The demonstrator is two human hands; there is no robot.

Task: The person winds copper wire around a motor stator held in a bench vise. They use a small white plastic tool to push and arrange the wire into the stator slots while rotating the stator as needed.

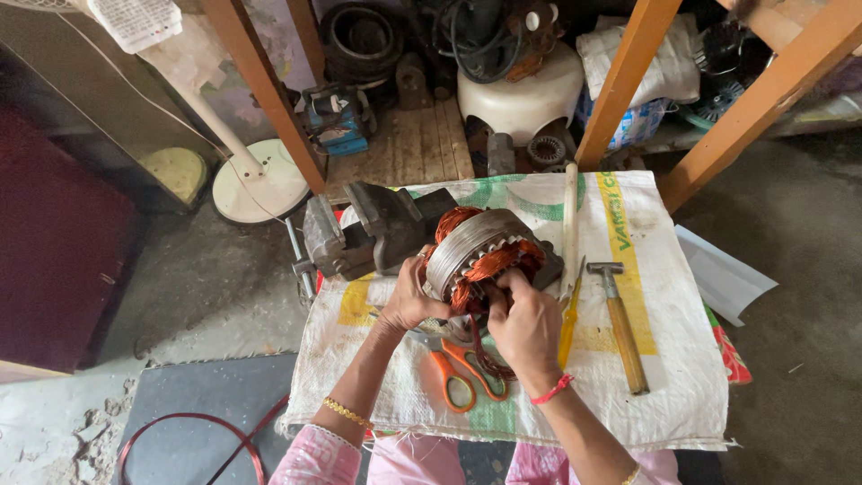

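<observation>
Both hands — left hand [409,301], right hand [525,323] — gripped the ribbed steel stator [471,251] with copper windings mid-sack [664,377], bench vise [359,238] just beside.

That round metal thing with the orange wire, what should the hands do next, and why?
Probably keep the left hand steadying the stator while the right hand tugs the copper winding a little further out of its slots. The right fingers are already dug into the loose copper at the front, and the left palm braces the metal ring. The orange scissors lie close below if a strand sticks.
</observation>
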